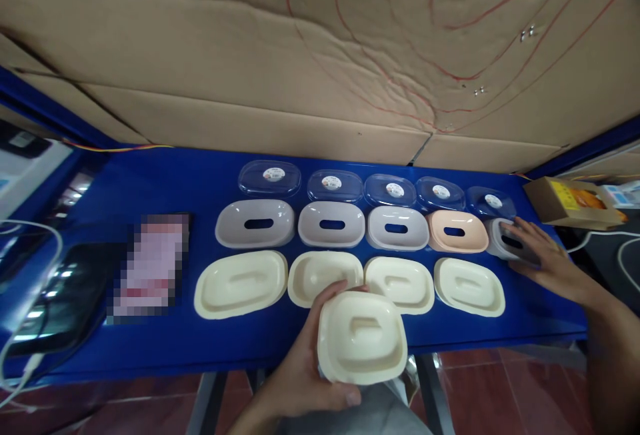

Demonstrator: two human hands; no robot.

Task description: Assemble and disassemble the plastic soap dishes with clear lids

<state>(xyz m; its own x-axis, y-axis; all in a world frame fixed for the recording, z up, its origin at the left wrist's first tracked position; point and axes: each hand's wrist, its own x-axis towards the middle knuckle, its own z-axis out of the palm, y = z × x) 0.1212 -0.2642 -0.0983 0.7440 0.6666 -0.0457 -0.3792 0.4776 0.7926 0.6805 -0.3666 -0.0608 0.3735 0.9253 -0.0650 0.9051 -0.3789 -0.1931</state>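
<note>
In my left hand (310, 362) is a cream oval plastic dish (363, 335) with a raised bar in its floor, held above the table's front edge. My right hand (543, 252) has its fingers on the grey slotted dish (500, 238) at the right end of the middle row; the hand partly covers it. That row also has several grey slotted dishes (256, 238) and one peach slotted dish (457, 240). Several cream dishes (240, 302) form the front row. Clear lids (255, 185) with round stickers line the back.
The blue table (150, 355) meets a cardboard wall (225, 68) marked with red lines. A blurred-out phone-like panel (150, 262) and a black device (65, 295) with white cables lie left. An open cardboard box (543, 202) stands at the right.
</note>
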